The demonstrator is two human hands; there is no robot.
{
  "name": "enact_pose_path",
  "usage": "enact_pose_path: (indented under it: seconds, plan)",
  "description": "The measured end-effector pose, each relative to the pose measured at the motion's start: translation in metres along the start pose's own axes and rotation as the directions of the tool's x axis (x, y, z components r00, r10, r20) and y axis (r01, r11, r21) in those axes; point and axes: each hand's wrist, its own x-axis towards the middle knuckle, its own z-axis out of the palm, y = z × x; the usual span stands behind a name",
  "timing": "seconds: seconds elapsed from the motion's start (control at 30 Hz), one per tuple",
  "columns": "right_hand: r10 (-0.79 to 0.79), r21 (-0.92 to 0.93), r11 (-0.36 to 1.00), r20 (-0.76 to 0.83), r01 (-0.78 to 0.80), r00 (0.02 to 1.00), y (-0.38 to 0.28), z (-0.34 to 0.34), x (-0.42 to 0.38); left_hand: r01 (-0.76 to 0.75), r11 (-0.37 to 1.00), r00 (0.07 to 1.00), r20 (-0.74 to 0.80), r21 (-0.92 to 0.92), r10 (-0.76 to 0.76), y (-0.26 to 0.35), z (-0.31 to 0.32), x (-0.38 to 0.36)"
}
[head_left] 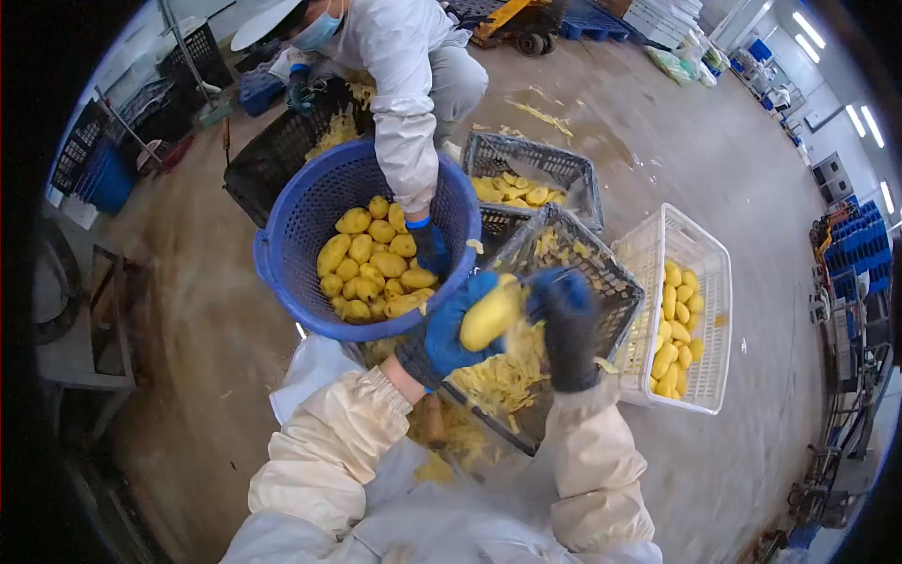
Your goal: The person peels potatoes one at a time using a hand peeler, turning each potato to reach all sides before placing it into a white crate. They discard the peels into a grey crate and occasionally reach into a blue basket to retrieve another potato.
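Note:
My left hand (453, 331), in a blue and dark work glove, is closed around a yellow mango (489, 314). Beside it is my right hand (564, 320), gloved and smeared by motion; its fingers and anything in them cannot be made out. Below both hands, a black crate (615, 291) holds a heap of yellow peelings (507, 371). To the left stands a blue perforated basket (282, 221) with many yellow mangoes (376, 263), some dark-spotted. At the right, smooth yellow mangoes (675, 329) lie in a white crate (719, 310).
Across from me a co-worker (399, 75) bends over, one gloved hand (429, 246) in the blue basket. Another black crate (583, 179) holds yellow pieces. A dark crate (268, 169) with peelings stands behind the basket. Scraps lie on the wet floor (752, 207).

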Motion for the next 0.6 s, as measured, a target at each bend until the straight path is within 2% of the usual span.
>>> enact_pose_path:
  seconds: [0.03,0.07,0.1,0.13,0.2,0.23,0.27,0.33,0.37,0.4,0.47,0.5,0.53,0.6]
  plan:
    - [-0.025,0.089,0.995,-0.11,0.035,0.994,0.008,-0.025,0.018,0.12,0.993,0.98,0.159,0.022,-0.122,-0.003,0.002,0.0]
    - [-0.042,0.175,0.981,-0.223,0.083,0.974,0.003,-0.03,0.026,0.236,0.969,0.919,0.308,0.066,-0.245,-0.003,0.01,0.0]
    - [-0.046,0.178,0.98,-0.232,0.089,0.972,0.002,-0.03,0.023,0.258,0.966,0.913,0.329,-0.008,-0.241,-0.001,0.018,-0.002]
    - [-0.034,0.168,0.984,-0.166,0.062,0.986,-0.001,-0.031,0.016,0.259,0.966,0.911,0.334,-0.005,-0.243,0.004,0.026,-0.003]
    - [0.028,0.12,0.992,-0.018,-0.025,0.999,-0.01,-0.009,-0.004,0.162,0.978,0.985,0.075,-0.129,-0.153,0.016,0.043,-0.005]
    - [0.072,0.072,0.994,0.082,-0.078,0.994,-0.009,0.002,-0.01,0.072,0.996,0.985,0.157,-0.044,-0.064,0.011,0.031,0.0]
    - [0.117,0.019,0.992,0.176,-0.122,0.978,-0.008,0.008,-0.012,0.069,0.997,0.986,0.154,-0.045,-0.061,0.01,0.025,0.001]
    - [0.127,0.068,0.988,0.162,-0.14,0.979,-0.003,0.006,-0.008,-0.131,0.974,0.987,0.12,0.187,0.11,0.007,0.016,0.004]
    - [0.139,0.117,0.981,0.147,-0.157,0.979,-0.004,0.008,-0.007,-0.116,0.955,0.993,0.047,0.275,0.107,0.012,0.023,-0.001]
    - [0.138,0.118,0.981,0.147,-0.156,0.98,-0.007,0.01,-0.011,-0.116,0.954,0.993,0.048,0.276,0.107,0.013,0.019,-0.001]
    - [0.109,-0.089,0.992,0.217,-0.091,0.97,-0.017,0.018,-0.023,0.017,0.99,0.993,0.119,-0.14,-0.001,0.018,0.012,0.002]
    - [-0.085,-0.289,0.938,0.348,0.193,0.934,-0.008,0.02,-0.026,0.004,0.997,0.998,0.06,-0.081,0.001,0.021,0.013,-0.001]
    - [-0.146,-0.405,0.851,0.427,0.333,0.892,-0.002,0.023,-0.028,0.001,0.997,0.998,0.061,-0.079,0.004,0.02,0.015,-0.002]
    - [-0.141,-0.447,0.841,0.364,0.305,0.921,0.003,0.024,-0.024,-0.003,0.999,0.999,0.032,-0.047,0.005,0.019,0.03,-0.004]
